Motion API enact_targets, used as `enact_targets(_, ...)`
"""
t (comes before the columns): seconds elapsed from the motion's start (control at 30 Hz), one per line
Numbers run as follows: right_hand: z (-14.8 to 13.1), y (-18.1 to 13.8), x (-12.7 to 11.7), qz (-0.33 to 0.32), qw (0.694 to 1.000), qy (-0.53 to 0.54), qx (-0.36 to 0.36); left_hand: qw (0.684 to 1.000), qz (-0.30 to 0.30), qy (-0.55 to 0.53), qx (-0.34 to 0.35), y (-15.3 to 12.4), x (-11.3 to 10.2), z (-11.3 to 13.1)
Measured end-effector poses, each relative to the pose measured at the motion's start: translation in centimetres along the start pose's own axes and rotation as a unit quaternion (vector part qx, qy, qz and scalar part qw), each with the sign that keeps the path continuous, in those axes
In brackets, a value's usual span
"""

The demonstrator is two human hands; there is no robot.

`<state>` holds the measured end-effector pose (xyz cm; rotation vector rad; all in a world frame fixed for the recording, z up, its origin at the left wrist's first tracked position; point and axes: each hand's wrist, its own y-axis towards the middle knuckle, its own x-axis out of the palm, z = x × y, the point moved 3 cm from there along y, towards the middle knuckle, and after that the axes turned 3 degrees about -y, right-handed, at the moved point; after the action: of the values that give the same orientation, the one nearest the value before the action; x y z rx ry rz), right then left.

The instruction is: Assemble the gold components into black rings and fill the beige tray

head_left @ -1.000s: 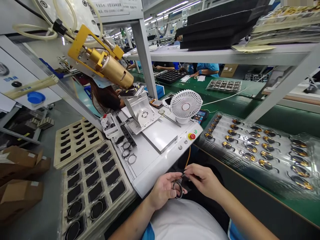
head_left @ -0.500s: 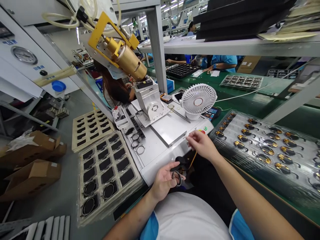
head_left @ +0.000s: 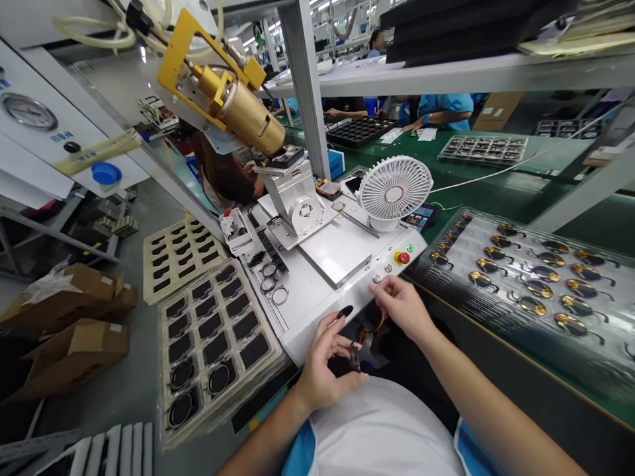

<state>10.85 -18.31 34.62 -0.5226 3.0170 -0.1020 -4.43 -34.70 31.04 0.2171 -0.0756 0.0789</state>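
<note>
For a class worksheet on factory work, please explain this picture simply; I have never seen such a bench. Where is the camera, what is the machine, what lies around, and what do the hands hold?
The camera sits on the worker's head, looking forward and down, so the two bare hands at the bottom are that person's own. The left hand pinches a small dark ring over the lap. The right hand is at the front edge of a white bench machine, beside its buttons; whether it grips anything is unclear. Above the machine hangs a tilted gold cylinder, and a small white fan stands on it. Left lies a tray of dark pockets, some with rings; right, a clear tray of gold-coloured parts. Other people work behind.
</note>
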Motion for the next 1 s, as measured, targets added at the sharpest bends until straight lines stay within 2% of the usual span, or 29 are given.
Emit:
enact_targets(0.1,1.3,-3.5,1.7,-0.096,0.994,0.042,0.040,0.995,-0.029,0.098,0.017,0.6,1.0,-0.1)
enact_targets(0.13,1.4,-4.2,2.1,-0.100,0.992,0.066,0.048,0.991,-0.038,0.125,0.023,0.9,1.4,-0.1)
enact_targets(0.23,1.3,-4.8,2.2,-0.060,0.989,0.125,0.053,0.985,-0.062,0.161,0.026,1.7,2.2,0.1)
enact_targets(0.33,0.6,-4.5,1.6,-0.042,0.989,0.138,0.043,0.988,-0.087,0.127,0.014,2.0,2.4,0.4)
enact_targets(0.53,0.0,-4.6,1.2,-0.100,0.989,0.099,0.052,0.996,-0.072,0.040,0.023,1.5,1.5,0.4)
enact_targets(0.73,0.7,-4.7,0.9,-0.105,0.987,0.087,0.083,0.982,-0.119,0.140,0.045,1.4,1.0,0.2)
enact_targets(0.83,1.1,-4.7,0.8,-0.094,0.985,0.103,0.099,0.976,-0.153,0.152,0.037,1.6,1.0,0.2)
enact_targets(0.93,1.6,-4.8,0.8,-0.065,0.984,0.118,0.114,0.983,-0.154,0.101,0.019,1.8,1.2,0.0)
enact_targets(1.0,1.6,-4.9,0.8,-0.074,0.978,0.142,0.133,0.992,-0.120,0.033,0.005,1.8,1.2,-0.2)
